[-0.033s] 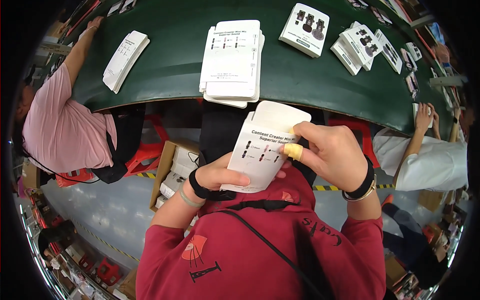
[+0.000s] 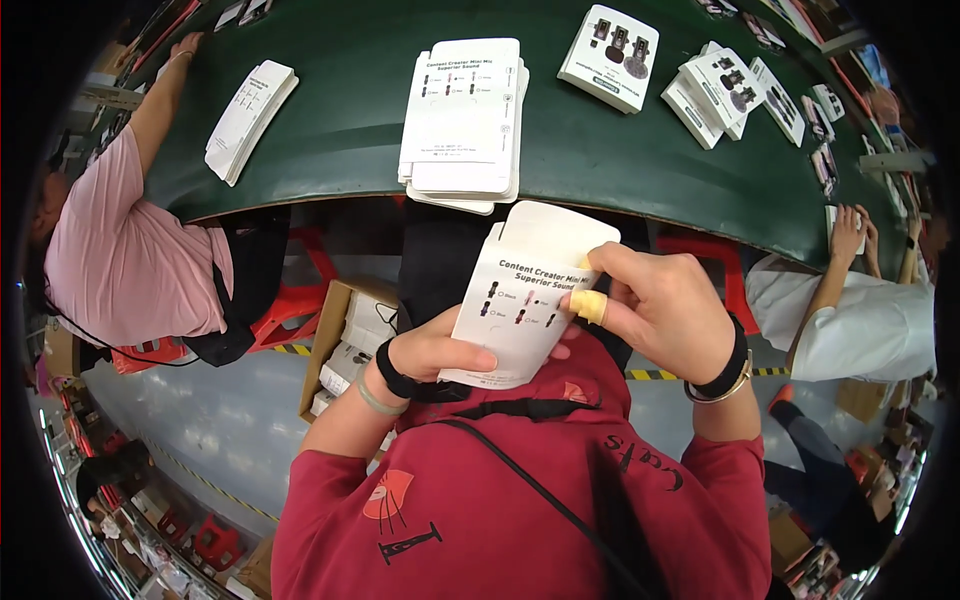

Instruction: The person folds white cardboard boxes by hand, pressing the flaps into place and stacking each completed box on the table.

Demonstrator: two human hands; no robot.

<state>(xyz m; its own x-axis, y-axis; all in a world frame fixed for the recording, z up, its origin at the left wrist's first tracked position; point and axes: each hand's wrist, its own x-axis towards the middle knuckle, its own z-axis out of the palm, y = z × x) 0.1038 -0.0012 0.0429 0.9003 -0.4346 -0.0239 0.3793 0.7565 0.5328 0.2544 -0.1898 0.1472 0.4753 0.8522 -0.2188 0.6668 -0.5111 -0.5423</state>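
In front of my body, at the table's near edge, I hold a white printed carton [image 2: 520, 290] that looks flat, its top flap sticking up. My left hand [image 2: 440, 350] grips its lower left side, thumb on the printed face and fingers behind. At the right edge, near the top, my right hand [image 2: 665, 305] pinches the carton; yellow tape wraps its fingertips. Just beyond lies a stack of similar flat white cartons [image 2: 462, 120] on the table, printed with small pictures of microphones.
The green table [image 2: 340, 130] also bears a smaller carton stack [image 2: 250, 120], a filled-looking white box [image 2: 610, 60] and several more boxes [image 2: 715, 95]. An open cardboard box [image 2: 325, 345] stands below. A person in pink [image 2: 135, 240] sits left, another in white [image 2: 840, 320] right.
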